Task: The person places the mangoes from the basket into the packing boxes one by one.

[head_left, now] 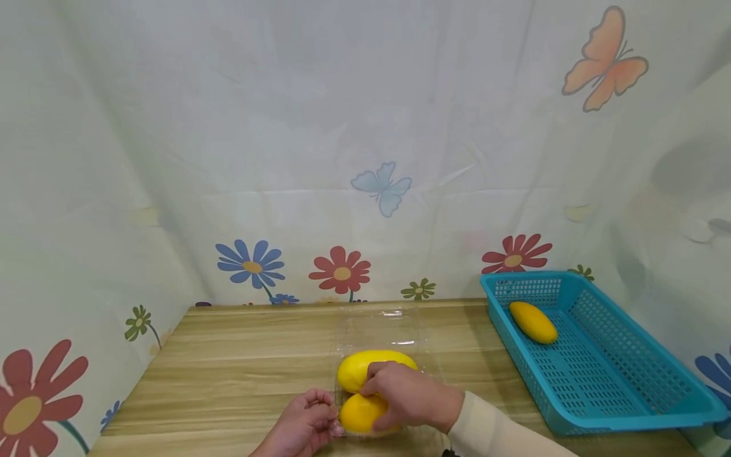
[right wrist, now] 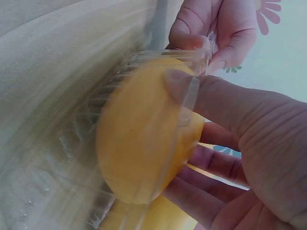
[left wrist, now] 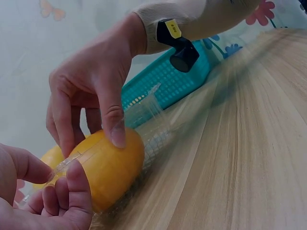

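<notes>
My right hand (head_left: pixel 415 397) grips the nearer yellow mango (head_left: pixel 358 414) from above, with the thumb on one side and fingers on the other. That mango sits in a clear plastic clamshell box (head_left: pixel 381 327), whose lid lies folded back on the far side. A second yellow mango (head_left: pixel 353 369) rests behind it in the same box. My left hand (head_left: pixel 302 424) pinches the clear rim at the box's near left corner between thumb and fingers. In the left wrist view, the held mango (left wrist: pixel 112 172) appears close beside the pinching left fingers (left wrist: pixel 78 184).
A blue-green plastic basket (head_left: pixel 645 420) stands at the right of the wood-grain table (head_left: pixel 251 355), with one mango (head_left: pixel 533 322) in its far left part. A pale sheet (head_left: pixel 320 114) printed with flowers and butterflies hangs behind and along the sides.
</notes>
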Motion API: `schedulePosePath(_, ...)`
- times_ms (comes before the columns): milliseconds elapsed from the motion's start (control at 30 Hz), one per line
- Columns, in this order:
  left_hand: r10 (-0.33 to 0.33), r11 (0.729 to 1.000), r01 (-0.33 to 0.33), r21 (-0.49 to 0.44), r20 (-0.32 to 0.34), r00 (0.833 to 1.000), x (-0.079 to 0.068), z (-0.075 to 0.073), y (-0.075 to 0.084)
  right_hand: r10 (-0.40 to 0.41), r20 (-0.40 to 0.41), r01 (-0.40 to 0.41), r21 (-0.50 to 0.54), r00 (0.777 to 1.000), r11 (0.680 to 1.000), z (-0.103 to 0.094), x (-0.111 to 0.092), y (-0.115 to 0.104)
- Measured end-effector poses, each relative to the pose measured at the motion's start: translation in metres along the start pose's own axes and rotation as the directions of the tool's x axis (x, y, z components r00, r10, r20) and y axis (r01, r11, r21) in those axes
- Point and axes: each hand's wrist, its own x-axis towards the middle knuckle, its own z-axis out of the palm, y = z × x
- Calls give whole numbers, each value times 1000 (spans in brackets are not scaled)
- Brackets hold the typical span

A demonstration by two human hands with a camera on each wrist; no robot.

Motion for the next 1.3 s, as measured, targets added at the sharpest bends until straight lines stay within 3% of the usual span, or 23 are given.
schedulePosePath(267, 17, 1000, -17, -2, 9, 1000, -1, -2, -1, -3, -32, 1, -57, 999, 998, -1, -1, -1)
schedulePosePath(700, 8, 1000, -8, 12, 10, 1000, -1, -3, 1, 27, -12, -26, 48, 1000, 998, -9, -3, 4)
schedulePosePath(933, 0, 1000, 0, 18, 6, 1000, -1, -3, 2, 80, 3, -80, 104, 997, 991, -16, -8, 11)
schedulePosePath(1300, -11, 1000, 11, 11, 14, 1000, -3, -2, 3, 139, -98, -134, 55, 985, 989, -34, -26, 35)
